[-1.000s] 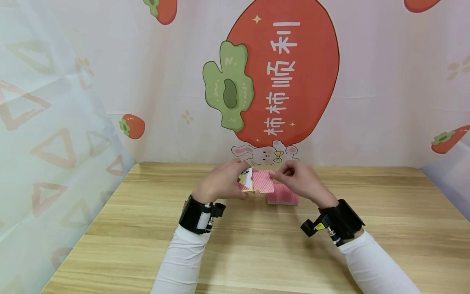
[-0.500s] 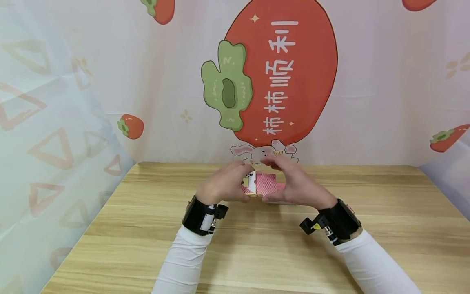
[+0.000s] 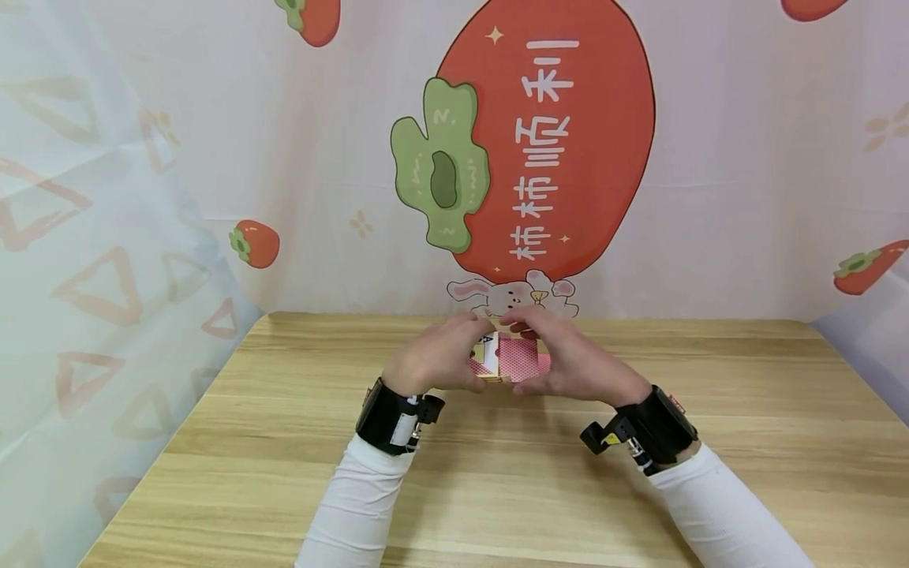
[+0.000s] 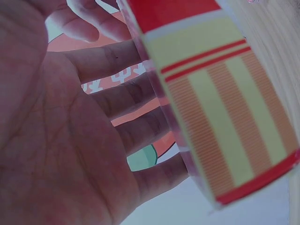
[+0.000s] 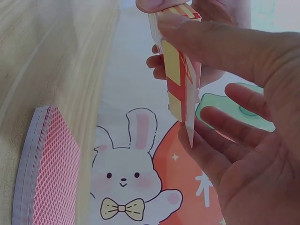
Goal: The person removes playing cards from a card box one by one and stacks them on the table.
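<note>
My left hand [image 3: 435, 355] grips a playing card box [image 3: 487, 361] between thumb and fingers, raised above the table. An ace print shows on its face. From its right end sticks a pink-patterned piece [image 3: 520, 360]; I cannot tell whether that is a flap or cards. My right hand [image 3: 585, 367] holds this end, thumb on the near edge and fingertips on the far one. The left wrist view shows the box's striped side [image 4: 220, 103] close up. A deck of cards [image 5: 56, 168] with pink patterned backs lies on the table, partly hidden by my right hand in the head view.
The wooden table [image 3: 284, 473] has a wide stretch of surface in front of my hands. Behind its far edge hangs a cloth backdrop [image 3: 319, 158] with persimmon prints and a cartoon rabbit. Black camera bands [image 3: 656, 422] sit on both wrists.
My right hand has gone from pinching the pink piece's upper right corner to spanning it between thumb and fingers. Both the left hand and the box have shifted slightly right and down.
</note>
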A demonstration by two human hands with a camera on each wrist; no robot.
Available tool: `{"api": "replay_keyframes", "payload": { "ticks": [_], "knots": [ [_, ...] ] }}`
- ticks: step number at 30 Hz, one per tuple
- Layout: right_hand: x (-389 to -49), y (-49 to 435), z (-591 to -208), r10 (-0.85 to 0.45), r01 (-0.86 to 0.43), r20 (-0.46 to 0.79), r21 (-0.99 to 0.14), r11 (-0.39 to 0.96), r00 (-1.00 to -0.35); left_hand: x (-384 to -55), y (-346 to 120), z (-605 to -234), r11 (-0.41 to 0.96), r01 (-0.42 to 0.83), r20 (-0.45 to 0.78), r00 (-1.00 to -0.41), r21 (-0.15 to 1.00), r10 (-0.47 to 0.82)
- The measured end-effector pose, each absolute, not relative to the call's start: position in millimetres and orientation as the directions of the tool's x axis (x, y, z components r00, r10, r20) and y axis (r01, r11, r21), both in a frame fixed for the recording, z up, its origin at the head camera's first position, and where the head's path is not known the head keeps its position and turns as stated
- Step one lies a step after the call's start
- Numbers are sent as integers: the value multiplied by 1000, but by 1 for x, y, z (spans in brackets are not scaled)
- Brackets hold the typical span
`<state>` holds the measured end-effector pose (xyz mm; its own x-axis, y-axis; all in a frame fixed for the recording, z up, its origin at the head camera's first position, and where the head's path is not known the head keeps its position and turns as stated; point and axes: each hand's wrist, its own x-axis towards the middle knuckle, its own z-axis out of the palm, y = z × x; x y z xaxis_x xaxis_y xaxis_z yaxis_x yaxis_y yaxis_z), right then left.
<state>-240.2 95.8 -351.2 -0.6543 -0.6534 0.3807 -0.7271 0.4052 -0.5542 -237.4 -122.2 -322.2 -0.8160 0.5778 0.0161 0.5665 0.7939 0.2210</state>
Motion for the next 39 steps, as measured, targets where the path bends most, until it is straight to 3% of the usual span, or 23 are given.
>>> {"api": "replay_keyframes", "payload": {
  "ticks": [16,39],
  "knots": [
    [-238,98,-346,-686,-747,353,-502,436,-637,-238,-126,-322,781,565,36,-815,267,578],
    [-237,104,-344,-693,-724,262,-429,540,-672,-238,-128,-320,790,553,34,-824,264,565]
  ]
}}
